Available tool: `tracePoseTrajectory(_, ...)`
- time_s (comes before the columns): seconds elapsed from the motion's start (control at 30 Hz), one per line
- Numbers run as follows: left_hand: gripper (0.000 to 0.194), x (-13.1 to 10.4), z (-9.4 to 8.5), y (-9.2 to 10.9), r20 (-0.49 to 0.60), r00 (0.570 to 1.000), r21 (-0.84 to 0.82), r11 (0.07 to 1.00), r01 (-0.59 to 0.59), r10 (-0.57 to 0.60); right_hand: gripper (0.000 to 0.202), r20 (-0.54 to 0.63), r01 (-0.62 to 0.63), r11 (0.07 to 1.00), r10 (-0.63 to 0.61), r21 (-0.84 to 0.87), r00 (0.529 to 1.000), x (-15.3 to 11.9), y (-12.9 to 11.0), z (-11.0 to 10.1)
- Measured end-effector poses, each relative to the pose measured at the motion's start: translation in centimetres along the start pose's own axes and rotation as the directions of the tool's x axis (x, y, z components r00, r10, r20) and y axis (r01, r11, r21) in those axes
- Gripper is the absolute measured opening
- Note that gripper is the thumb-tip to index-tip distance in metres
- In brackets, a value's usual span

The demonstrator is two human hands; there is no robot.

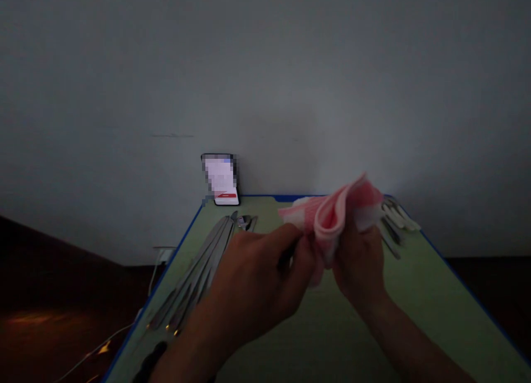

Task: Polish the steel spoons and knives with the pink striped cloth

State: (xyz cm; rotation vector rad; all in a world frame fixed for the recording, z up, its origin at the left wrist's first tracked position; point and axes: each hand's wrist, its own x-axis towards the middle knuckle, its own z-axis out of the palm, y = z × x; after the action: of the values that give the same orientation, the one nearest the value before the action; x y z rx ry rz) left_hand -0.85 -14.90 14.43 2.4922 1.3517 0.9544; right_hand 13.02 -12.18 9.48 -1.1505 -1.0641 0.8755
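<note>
A pink and white cloth [332, 217] is bunched and folded over above the table. My right hand [360, 261] is closed on it from the right, its fingertips partly covered by the folds. Against the cloth's lower left side, my left hand [265, 272] is closed in a pinch, thumb and forefinger together. Whatever those fingers grip is hidden by the hand and cloth. Left of my left hand lie several long metal table knives [199, 278] in a fanned row. A spoon [243, 222] rests near their far ends, with other cutlery partly hidden behind my hand.
The pale green table [323, 338] has a blue edge and meets a grey wall. A lit phone [224, 178] leans upright at the far left corner. More cutlery [394, 222] lies at the far right. A white cable [112, 336] hangs beside the left edge. The light is dim.
</note>
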Motion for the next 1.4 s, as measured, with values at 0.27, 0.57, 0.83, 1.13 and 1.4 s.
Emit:
tracePoseTrajectory(0.27, 0.027, 0.1, -1.7, -3.3, 0.291, 0.956, 0.092, 0.994, -0.065, 0.035, 0.026, 0.784, 0.125, 0.958, 0.132, -0.258, 0.606, 4.1, -1.9, -4.3)
tracePoseTrajectory(0.57, 0.032, 0.2, -2.3, -4.3, 0.314, 0.949, 0.123, 0.992, -0.006, -0.033, 0.045, 0.691, 0.195, 0.929, 0.082, -0.313, 0.718, 4.0, -2.7, -5.0)
tracePoseTrajectory(0.83, 0.035, 0.3, -2.1, -4.2, 0.293, 0.953, 0.188, 0.982, 0.023, -0.078, 0.034, 0.753, 0.372, 0.894, -0.062, -0.25, 0.655, 4.2, -3.0, -5.4)
tracePoseTrajectory(1.13, 0.036, 0.2, -2.0, -4.2, 0.277, 0.961, 0.147, 0.987, -0.064, 0.021, 0.044, 0.869, 0.556, 0.785, -0.046, -0.273, 0.493, 3.5, -3.3, -5.1)
tracePoseTrajectory(1.4, 0.034, 0.2, -0.9, -3.5, 0.234, 0.963, 0.087, 0.983, -0.16, 0.136, 0.016, 0.816, 0.494, 0.75, 0.104, -0.44, 0.568, 4.1, -2.1, -4.5)
